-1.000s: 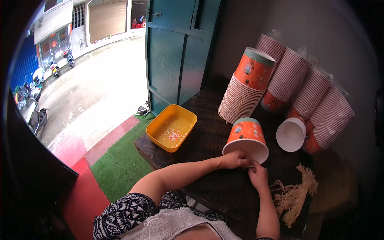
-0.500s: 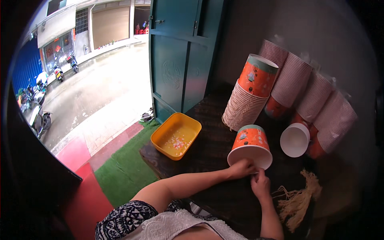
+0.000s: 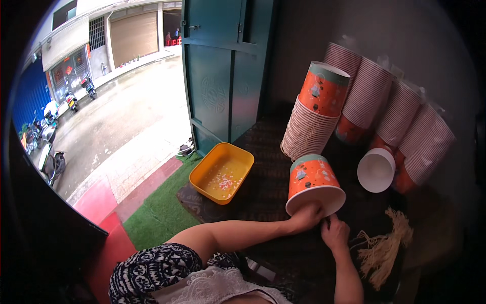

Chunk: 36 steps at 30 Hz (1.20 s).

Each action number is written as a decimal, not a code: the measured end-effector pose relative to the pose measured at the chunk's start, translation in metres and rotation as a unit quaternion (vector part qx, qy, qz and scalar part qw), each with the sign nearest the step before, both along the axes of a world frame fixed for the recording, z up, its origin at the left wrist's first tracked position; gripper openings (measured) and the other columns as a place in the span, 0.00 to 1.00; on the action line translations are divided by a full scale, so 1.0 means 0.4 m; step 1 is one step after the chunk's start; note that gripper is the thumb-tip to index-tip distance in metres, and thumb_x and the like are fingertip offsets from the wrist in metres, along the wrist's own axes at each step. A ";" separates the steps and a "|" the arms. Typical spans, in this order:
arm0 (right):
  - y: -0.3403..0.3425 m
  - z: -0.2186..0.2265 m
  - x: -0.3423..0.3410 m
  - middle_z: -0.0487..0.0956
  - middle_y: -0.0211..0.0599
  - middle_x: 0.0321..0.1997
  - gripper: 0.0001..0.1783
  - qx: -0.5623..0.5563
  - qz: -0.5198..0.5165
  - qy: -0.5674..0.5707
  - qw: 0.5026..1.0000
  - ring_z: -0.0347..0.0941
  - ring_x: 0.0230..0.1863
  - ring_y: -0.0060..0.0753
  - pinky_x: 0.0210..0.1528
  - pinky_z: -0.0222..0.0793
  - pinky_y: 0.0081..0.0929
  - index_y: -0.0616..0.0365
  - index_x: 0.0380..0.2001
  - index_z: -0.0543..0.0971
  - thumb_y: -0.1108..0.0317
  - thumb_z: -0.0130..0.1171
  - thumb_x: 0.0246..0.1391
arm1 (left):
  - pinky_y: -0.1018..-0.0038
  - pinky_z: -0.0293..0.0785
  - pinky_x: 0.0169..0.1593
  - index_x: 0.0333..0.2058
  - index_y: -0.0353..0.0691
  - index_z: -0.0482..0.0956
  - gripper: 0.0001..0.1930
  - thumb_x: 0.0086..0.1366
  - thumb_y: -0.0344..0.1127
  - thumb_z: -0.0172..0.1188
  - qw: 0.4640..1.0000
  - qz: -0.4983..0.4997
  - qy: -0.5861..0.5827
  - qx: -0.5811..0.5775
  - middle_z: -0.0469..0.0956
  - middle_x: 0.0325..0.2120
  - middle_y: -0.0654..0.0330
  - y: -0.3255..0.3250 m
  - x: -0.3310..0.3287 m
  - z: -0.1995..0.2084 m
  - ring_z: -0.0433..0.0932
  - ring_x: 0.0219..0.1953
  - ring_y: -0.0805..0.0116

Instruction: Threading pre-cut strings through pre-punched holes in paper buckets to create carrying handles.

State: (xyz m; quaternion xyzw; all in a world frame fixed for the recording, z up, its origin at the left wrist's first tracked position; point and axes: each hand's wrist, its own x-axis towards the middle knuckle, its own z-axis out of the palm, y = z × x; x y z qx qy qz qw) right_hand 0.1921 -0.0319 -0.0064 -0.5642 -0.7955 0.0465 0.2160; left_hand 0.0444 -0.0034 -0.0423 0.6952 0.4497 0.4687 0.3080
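Two bare hands work at the mouth of an orange paper bucket (image 3: 313, 174), which is tipped on its side over a dark table (image 3: 268, 190), its green-banded base pointing away and its white-rimmed mouth facing the wearer. From my remote position I see the left hand (image 3: 305, 217) reaching in from the left, fingers bent and partly inside the lower part of the mouth. The right hand (image 3: 335, 233) meets it at the lower edge, its fingers drawn together in a narrow grip just beside the left fingertips. I cannot tell what either hand pinches there, since the fingers cover it.

Behind the bucket stands a column of nested buckets (image 3: 310, 129), the topmost one inverted with its green band uppermost. To the right, a second bucket (image 3: 376, 170) turns its white interior toward my camera, in front of tall stacks (image 3: 368, 93) in clear wrapping. A bundle of cream strings (image 3: 387, 248) lies near the right forearm. At the table's left side sits a yellow basin (image 3: 230, 154) containing small pink and white bits (image 3: 224, 182). Beyond it I note a teal metal door (image 3: 212, 86), a green mat (image 3: 157, 218) and, outside, parked motorcycles (image 3: 52, 161) along a street (image 3: 116, 121).
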 end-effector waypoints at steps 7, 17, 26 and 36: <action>0.007 -0.017 0.003 0.76 0.56 0.29 0.08 -0.024 -0.005 0.054 0.998 0.72 0.33 0.62 0.32 0.68 0.52 0.56 0.34 0.76 0.67 0.52 0.51 | 0.59 0.70 0.36 0.30 0.32 0.75 0.10 0.58 0.35 0.54 0.998 0.037 0.041 -0.009 0.76 0.29 0.42 -0.039 0.030 -0.008 0.76 0.34 0.46; -0.018 -0.035 -0.020 0.75 0.53 0.23 0.06 0.022 0.034 0.014 0.999 0.72 0.28 0.60 0.29 0.67 0.52 0.56 0.29 0.77 0.67 0.55 0.48 | 0.66 0.70 0.44 0.39 0.33 0.75 0.13 0.57 0.33 0.53 0.997 -0.012 0.012 -0.077 0.76 0.38 0.47 0.001 0.004 0.002 0.75 0.42 0.55; -0.002 -0.031 0.000 0.74 0.54 0.22 0.07 -0.064 0.093 0.170 0.979 0.74 0.25 0.45 0.28 0.66 0.37 0.66 0.26 0.75 0.71 0.55 0.47 | 0.69 0.72 0.31 0.32 0.31 0.78 0.14 0.56 0.38 0.55 0.992 -0.051 0.083 -0.078 0.78 0.26 0.52 0.021 -0.021 0.012 0.76 0.27 0.65; 0.003 -0.008 -0.002 0.71 0.44 0.17 0.10 -0.132 0.046 0.263 0.955 0.66 0.22 0.22 0.27 0.64 0.29 0.69 0.23 0.74 0.71 0.54 0.49 | 0.65 0.72 0.39 0.32 0.30 0.78 0.12 0.52 0.34 0.57 0.984 -0.129 0.088 -0.080 0.78 0.30 0.45 0.017 -0.045 0.025 0.77 0.37 0.51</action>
